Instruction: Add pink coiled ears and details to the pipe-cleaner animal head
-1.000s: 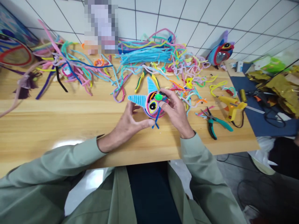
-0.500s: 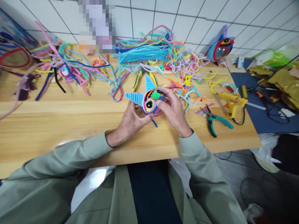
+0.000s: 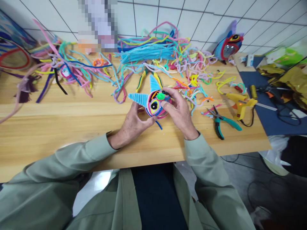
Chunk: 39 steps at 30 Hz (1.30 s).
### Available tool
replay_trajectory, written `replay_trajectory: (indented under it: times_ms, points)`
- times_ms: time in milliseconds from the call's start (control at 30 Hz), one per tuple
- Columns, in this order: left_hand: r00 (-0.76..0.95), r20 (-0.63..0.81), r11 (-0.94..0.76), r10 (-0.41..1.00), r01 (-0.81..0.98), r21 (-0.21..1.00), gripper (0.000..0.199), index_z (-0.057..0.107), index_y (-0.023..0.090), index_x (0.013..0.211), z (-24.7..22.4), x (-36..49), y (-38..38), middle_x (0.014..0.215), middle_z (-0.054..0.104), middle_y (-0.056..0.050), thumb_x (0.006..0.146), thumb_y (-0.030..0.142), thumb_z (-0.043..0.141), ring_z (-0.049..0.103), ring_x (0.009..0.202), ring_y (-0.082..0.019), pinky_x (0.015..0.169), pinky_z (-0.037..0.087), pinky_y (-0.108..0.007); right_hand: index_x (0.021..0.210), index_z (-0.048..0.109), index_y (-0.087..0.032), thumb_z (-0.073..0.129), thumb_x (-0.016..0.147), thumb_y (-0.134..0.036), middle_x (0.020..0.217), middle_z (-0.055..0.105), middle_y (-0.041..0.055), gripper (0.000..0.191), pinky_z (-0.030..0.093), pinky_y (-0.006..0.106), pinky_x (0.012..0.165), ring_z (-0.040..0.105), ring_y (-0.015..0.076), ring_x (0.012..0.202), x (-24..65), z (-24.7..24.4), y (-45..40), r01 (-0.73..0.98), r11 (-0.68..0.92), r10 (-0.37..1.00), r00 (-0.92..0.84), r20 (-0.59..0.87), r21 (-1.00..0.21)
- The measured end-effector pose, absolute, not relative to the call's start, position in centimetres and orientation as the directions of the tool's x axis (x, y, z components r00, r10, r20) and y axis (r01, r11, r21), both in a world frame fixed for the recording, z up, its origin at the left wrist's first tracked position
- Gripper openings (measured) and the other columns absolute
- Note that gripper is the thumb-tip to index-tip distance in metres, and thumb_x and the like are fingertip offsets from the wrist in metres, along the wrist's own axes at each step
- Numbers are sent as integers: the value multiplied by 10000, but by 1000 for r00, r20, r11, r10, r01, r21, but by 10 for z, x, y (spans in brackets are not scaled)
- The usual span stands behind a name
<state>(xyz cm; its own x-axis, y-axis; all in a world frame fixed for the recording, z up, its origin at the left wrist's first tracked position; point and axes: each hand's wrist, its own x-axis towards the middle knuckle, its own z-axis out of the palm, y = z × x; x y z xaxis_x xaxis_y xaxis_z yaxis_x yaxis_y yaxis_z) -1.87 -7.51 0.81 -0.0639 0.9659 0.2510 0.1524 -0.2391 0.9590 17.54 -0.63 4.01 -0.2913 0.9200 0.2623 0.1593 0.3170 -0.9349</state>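
Both hands hold a pipe-cleaner animal head above the wooden table. It has two pointed light-blue ears, a yellow-ringed black eye and a round green nose. My left hand grips it from below left, thumb along its lower edge, some fingers hidden behind it. My right hand closes on its right side, with the thumb pressed on the front near the nose; the right part of the face is covered. A blue pipe cleaner end shows below the head. Just behind the ears lie yellow-green handled pliers.
Bundled blue pipe cleaners and loose coloured pieces lie along the tiled wall. Teal-handled pliers and a yellow glue gun are at the right. A finished-looking similar head leans at the back right. More pipe cleaners spread leftward.
The head has turned slightly in my hands, and the view has shifted a little. Both hands keep their hold.
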Motion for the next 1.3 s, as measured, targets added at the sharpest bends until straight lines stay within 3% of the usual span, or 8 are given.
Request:
replay_trajectory:
  times_ms: [433, 1300]
  points:
    - [5, 263, -261, 965, 142, 955, 596, 618, 234, 1349, 8, -29, -75, 1431, 735, -130, 916, 529, 902, 759, 1256, -296, 1101, 651, -486, 1350, 722, -312, 763, 943, -362, 1448, 761, 48, 412, 585, 523, 1217, 713, 298, 1346, 176, 35, -5, 164, 339, 916, -284, 284, -927]
    - [27, 250, -252, 968, 139, 958, 638, 633, 227, 1296, 3, -37, -70, 1361, 769, -130, 858, 560, 957, 796, 1220, -309, 1074, 692, -512, 1381, 736, -318, 776, 948, -403, 1473, 753, 54, 443, 565, 552, 1243, 701, 315, 1381, 179, 38, -6, 177, 317, 918, -303, 254, -932]
